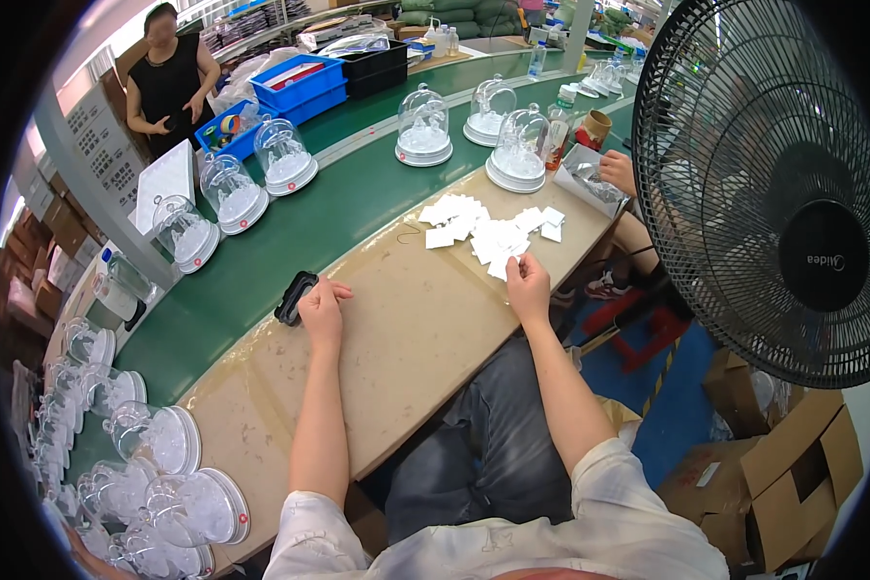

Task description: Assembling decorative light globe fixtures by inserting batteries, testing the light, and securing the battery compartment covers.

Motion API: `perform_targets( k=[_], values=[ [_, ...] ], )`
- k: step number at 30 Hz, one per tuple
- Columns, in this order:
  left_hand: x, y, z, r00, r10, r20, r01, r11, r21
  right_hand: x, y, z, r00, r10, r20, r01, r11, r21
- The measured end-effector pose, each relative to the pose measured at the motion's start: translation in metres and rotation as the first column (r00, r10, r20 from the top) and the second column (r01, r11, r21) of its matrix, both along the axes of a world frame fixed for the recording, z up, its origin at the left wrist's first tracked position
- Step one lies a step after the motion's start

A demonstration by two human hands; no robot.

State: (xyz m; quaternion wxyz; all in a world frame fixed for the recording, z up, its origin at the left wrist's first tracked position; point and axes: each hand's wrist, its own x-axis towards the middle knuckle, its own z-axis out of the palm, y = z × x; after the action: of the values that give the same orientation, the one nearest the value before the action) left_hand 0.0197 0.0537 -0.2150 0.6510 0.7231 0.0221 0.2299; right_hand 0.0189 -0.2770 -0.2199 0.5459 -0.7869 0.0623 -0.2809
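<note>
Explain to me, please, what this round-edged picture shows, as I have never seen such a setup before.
Happily. There is no robot here: the two bare hands belong to the person wearing the camera. It sits on the head and looks down, so the forearms come in from below, and its fisheye lens bends straight edges.

The left hand is at a black item on the tan board; its grip is hard to make out. The right hand is at the near edge of a pile of white pieces; I cannot tell whether it holds one.

Beyond, clear domes on white bases stand on a green surface. A fan fills the right side, and the hand beside it is someone else's.
</note>
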Motion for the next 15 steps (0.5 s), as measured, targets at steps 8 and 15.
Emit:
perform_targets(
  k=[8, 15],
  values=[
    [0.0022, 0.001, -0.0031, 0.998, -0.024, 0.05, 0.028, 0.997, -0.074, 0.001, -0.0006, -0.0012, 1.0, -0.014, -0.004, 0.014, 1.0, 0.007],
    [0.0008, -0.0003, -0.0004, 1.0, -0.009, 0.022, 0.01, 0.998, -0.058, 0.0006, -0.0006, -0.0006, 1.0, -0.016, -0.008, 0.016, 1.0, -0.007]
  ],
)
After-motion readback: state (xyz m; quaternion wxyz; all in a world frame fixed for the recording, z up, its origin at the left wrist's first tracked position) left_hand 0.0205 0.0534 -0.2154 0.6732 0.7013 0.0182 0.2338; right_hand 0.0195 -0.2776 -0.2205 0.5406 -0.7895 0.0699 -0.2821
